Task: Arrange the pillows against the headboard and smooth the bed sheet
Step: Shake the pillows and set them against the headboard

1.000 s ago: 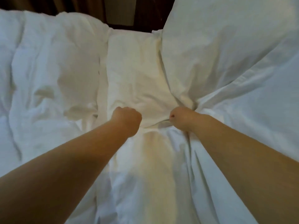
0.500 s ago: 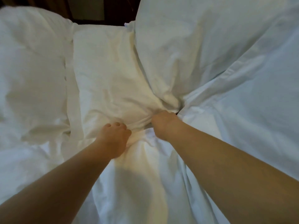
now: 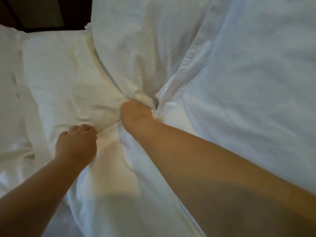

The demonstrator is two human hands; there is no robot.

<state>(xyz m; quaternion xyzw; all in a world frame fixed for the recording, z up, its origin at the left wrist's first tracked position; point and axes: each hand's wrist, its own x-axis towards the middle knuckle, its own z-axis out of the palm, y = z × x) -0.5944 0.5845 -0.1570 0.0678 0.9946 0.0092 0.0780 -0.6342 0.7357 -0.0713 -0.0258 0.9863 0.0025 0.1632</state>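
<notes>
dark wood frame (image 3: 77,14) | olive-grey panel (image 3: 42,12) | top left corner

Left pillow (image 3: 68,79): white, lightly creased, lying flat at left centre. Right pillow (image 3: 136,40): white, further back, its left edge lying over the left pillow's right edge, its near corner bunched into tight folds. Bed sheet (image 3: 109,185): white, wrinkled, spread in the near area below both pillows.
</notes>
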